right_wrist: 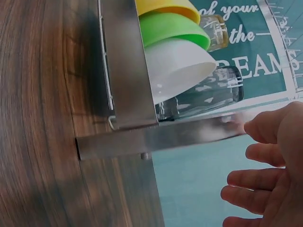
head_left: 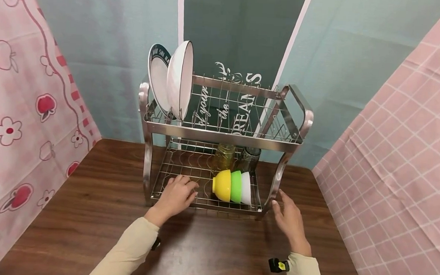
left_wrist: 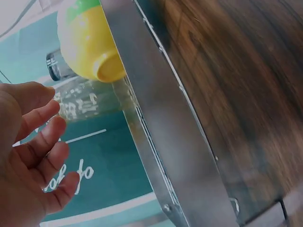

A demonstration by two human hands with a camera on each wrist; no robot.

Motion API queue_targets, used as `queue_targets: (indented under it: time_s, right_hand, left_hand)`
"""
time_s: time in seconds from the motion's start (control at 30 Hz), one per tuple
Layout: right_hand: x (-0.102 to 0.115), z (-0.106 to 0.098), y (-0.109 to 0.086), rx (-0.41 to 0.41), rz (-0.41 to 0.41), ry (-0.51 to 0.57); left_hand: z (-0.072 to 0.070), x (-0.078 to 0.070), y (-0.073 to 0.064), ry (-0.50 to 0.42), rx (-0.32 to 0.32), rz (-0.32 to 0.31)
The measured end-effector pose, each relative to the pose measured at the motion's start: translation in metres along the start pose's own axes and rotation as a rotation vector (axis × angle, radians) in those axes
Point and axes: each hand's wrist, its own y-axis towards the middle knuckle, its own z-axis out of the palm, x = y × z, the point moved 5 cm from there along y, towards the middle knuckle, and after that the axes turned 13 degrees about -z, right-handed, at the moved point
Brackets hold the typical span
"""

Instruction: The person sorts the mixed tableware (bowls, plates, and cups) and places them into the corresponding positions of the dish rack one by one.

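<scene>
A two-tier metal dish rack (head_left: 224, 135) stands on the wooden table. On its lower tier a yellow bowl (head_left: 222, 185), a green bowl (head_left: 236, 186) and a white bowl (head_left: 246, 188) lie nested on their sides. My left hand (head_left: 176, 195) hovers at the lower tier's front, left of the yellow bowl, with relaxed fingers and nothing in them. Just outside the rack's right leg is my right hand (head_left: 289, 219), its fingers loosely spread and holding nothing; whether it touches the leg I cannot tell.
Behind the bowls stand a yellowish glass (head_left: 224, 158) and a dark glass (head_left: 249, 159). The upper tier holds a dark-rimmed plate (head_left: 157, 74) and a large white bowl (head_left: 180, 79) at its left end. Patterned curtains (head_left: 403, 134) border the table (head_left: 100, 206).
</scene>
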Motion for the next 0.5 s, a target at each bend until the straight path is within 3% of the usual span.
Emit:
queue_targets:
  time_s: [0.17,0.37,0.5]
  right_hand:
    - [-0.003,-0.007,0.0,0.037,-0.032,-0.066]
    - [-0.007,-0.017,0.001,0.118,-0.047,-0.149]
    - [-0.01,-0.021,0.001,0.163,-0.027,-0.166]
  left_hand:
    - [-0.009,0.014,-0.007,-0.001,-0.043,0.004]
    - [-0.029,0.031,-0.017,0.003,-0.085,0.008]
    - [-0.046,0.043,-0.025,-0.028,-0.158,0.007]
